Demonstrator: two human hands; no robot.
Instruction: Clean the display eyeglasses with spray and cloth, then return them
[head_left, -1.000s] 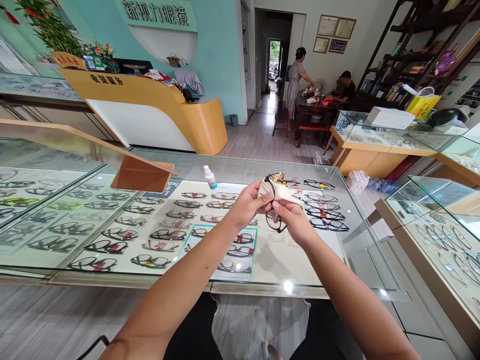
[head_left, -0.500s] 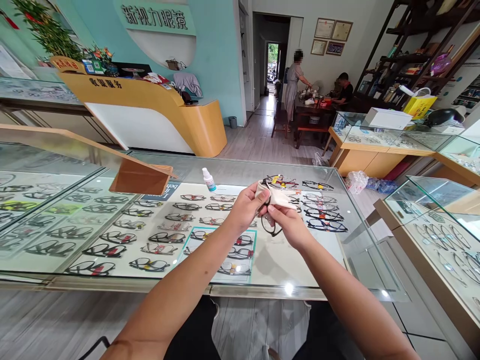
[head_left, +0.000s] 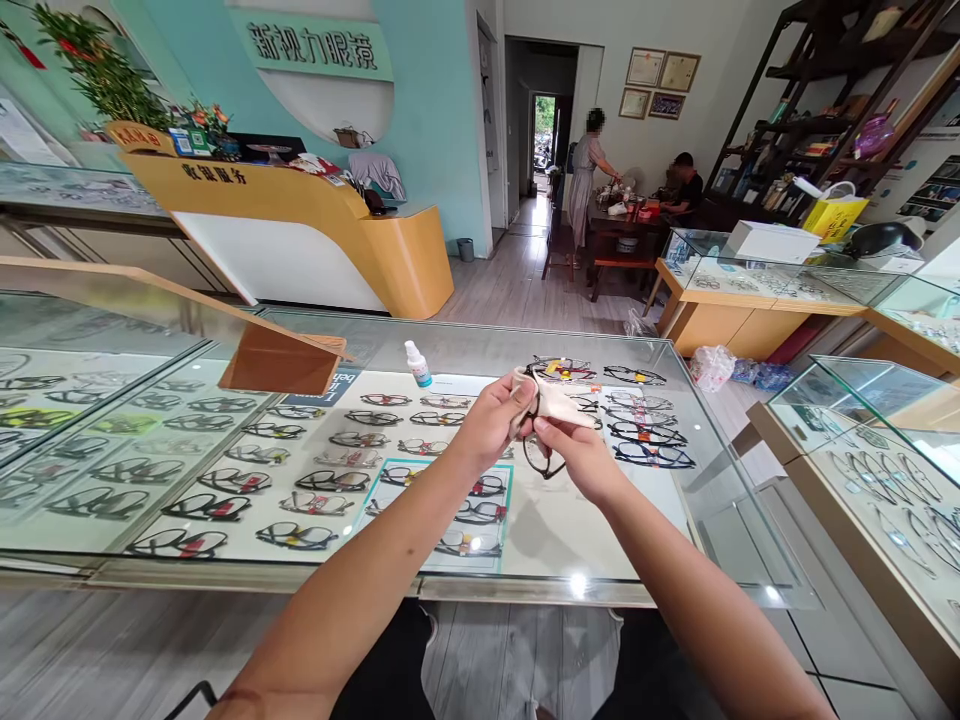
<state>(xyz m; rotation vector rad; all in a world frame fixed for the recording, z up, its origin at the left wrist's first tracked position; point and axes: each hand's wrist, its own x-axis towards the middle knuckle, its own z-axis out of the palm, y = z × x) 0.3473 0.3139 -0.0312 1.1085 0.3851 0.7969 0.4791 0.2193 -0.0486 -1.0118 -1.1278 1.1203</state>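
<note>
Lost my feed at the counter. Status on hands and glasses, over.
Left hand and right hand both gripping black-framed glasses, beige cloth wrapped over them. Held above the glass display case. Small bottle stands apart; nothing in the way.

Over the last second both hands drew slightly toward 6 o'clock above the glass counter (head_left: 675, 520). The right hand (head_left: 581, 460) slid along the black glasses (head_left: 541, 452), and the beige cloth (head_left: 551, 400) bunched tighter under the left hand (head_left: 491, 420).
</note>
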